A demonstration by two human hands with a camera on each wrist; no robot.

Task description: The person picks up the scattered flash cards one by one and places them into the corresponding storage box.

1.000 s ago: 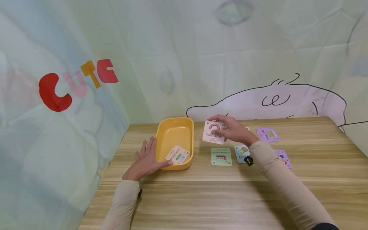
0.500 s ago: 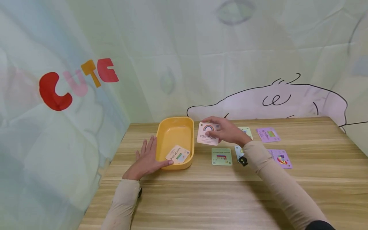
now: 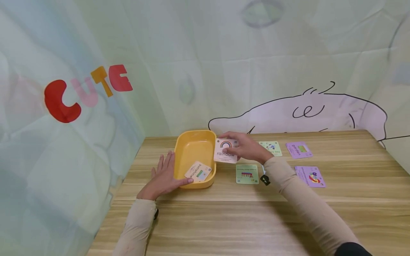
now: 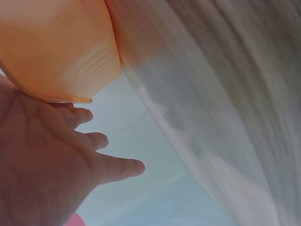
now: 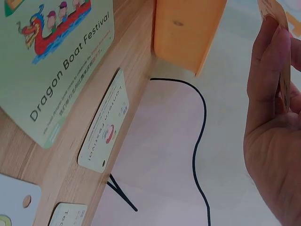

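Note:
My right hand pinches the rainbow card between thumb and fingers, up off the table at the right rim of the yellow tray. In the right wrist view the card is seen nearly edge-on. A sunshine card leans at the near end inside the tray. My left hand rests against the tray's left side, fingers straight, its thumb over the near rim. The left wrist view shows the palm beside the tray's outer wall.
Right of the tray lie the Dragon Boat Festival card, a green-edged card, the garden card and a purple card. A Lantern Festival card shows in the right wrist view. A printed curtain hangs behind the wooden table.
My right hand has moved left with the rainbow card, from over the table to the tray's right rim. The green-edged card behind it is now uncovered. My left hand stays put.

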